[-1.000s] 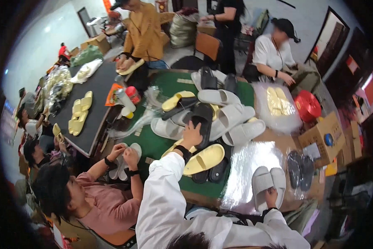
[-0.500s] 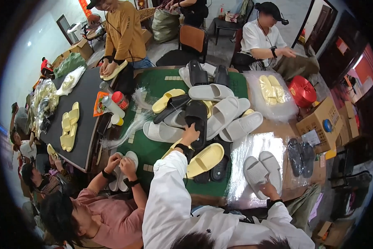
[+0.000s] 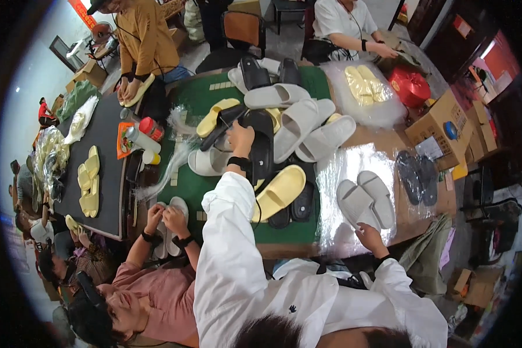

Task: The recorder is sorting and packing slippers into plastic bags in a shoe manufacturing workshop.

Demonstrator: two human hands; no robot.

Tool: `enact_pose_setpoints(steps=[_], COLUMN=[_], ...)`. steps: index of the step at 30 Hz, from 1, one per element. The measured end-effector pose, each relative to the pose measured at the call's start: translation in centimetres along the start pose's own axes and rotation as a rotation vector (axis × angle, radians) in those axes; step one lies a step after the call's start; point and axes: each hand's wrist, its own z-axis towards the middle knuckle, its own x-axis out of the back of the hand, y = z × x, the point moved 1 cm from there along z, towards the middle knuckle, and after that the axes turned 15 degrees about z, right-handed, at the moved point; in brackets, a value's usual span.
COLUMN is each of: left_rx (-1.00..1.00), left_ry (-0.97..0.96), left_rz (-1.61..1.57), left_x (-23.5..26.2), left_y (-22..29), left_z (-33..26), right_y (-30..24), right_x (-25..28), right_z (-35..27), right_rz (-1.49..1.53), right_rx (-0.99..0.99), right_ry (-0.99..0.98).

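My left hand [image 3: 241, 141] reaches into a heap of slide sandals, its fingers bent round the edge of a black slide [image 3: 229, 118]. Against its wrist stands another black slide [image 3: 261, 152]. A light grey slide [image 3: 210, 163] lies just left of the hand, and a yellow slide [image 3: 282, 193] sits nearer me. My right hand [image 3: 370, 238] is open, its fingertips at the near end of a grey pair of slides [image 3: 366, 199]. That pair lies side by side on a clear plastic sheet [image 3: 329, 223].
A dark pair in clear plastic [image 3: 417, 177] lies to the right, by a cardboard box [image 3: 441, 123]. A yellow pair [image 3: 365, 84] rests on a stack of plastic bags. Bottles and a red-lidded jar [image 3: 150, 129] stand left. A co-worker in pink [image 3: 156, 296] sits close on my left.
The view has shifted, so the table appears higher. My left hand has moved left and farther along the heap. My right hand has drawn back from the grey pair's straps to its near end.
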Motion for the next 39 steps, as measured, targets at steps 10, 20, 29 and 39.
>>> enact_pose_setpoints(steps=[10, 20, 29, 39], left_rx=[-0.005, -0.378, -0.48, -0.863], left_ry=[0.071, 0.49, 0.22, -0.546], left_rz=[-0.59, -0.854, -0.554, 0.061], left_x=[-9.9, 2.2, 2.7, -15.3], left_y=[-5.5, 4.3, 4.5, 0.4], left_z=[-0.9, -7.2, -7.9, -31.7], right_y=[3.6, 4.5, 7.5, 8.7], right_x=[-2.1, -1.5, 0.0, 1.9], right_z=[-5.5, -6.1, 0.3, 7.1], right_rz=[0.098, 0.118, 0.08, 0.099], right_rx=[-0.131, -0.052, 0.083, 0.171], right_ry=[-0.079, 0.036, 0.342, -0.038])
